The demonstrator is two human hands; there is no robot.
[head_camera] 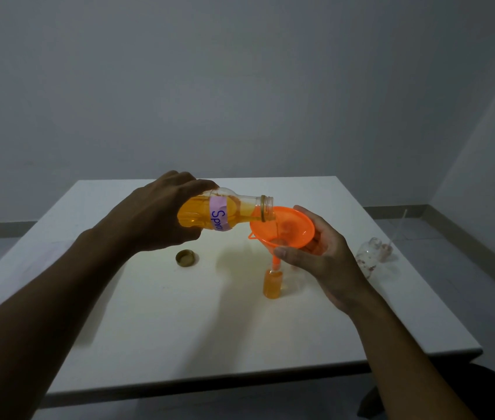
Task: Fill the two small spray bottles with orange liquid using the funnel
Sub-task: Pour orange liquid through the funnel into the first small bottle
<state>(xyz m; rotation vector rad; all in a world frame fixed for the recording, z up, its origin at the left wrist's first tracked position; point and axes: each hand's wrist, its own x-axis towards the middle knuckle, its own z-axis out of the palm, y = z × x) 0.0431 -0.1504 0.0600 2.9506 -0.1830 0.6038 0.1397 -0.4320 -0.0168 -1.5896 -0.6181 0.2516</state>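
Note:
My left hand (161, 213) grips a clear supply bottle (225, 212) of orange liquid with a pink label, tipped so its open mouth rests over the orange funnel (282, 227). A thin stream runs into the funnel. My right hand (322, 259) holds the funnel from the right, thumb across its lower cone. The funnel's spout sits in the neck of a small spray bottle (272, 283) standing upright on the white table (179, 313), filled with orange liquid nearly to the shoulder. A second small clear bottle (369, 256) lies on its side at the table's right edge.
A gold screw cap (185, 257) lies upside down left of the small bottle. A spray head with a long dip tube (393, 237) rests beside the lying bottle near the right edge. A grey wall stands behind the table.

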